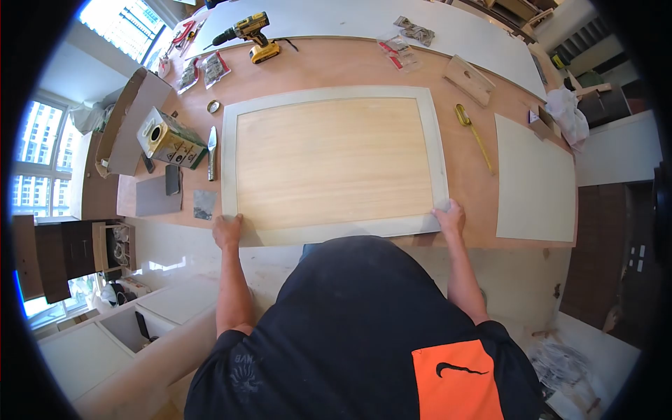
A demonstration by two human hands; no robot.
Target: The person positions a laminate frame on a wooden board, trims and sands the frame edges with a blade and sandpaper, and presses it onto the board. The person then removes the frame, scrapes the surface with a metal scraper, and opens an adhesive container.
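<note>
A framed wooden panel (332, 161), like a cabinet door, lies flat on the workbench (350, 66). Its border is pale cream and its middle is light wood grain. My left hand (228, 231) is closed on the near left corner, fingers curled at the edge. At the near right corner, my right hand (450, 215) grips the frame with the thumb on top. Left of the panel lie a putty knife (212, 155) and a small grey square sheet (204, 204). An extended yellow tape measure (476, 136) rests to its right.
A metal can (168, 140) and a phone (173, 180) stand or lie on the left. Toward the back are a yellow cordless drill (248, 36), hardware bags (203, 71) and a wooden block (469, 80). A white board (535, 182) lies at the right end.
</note>
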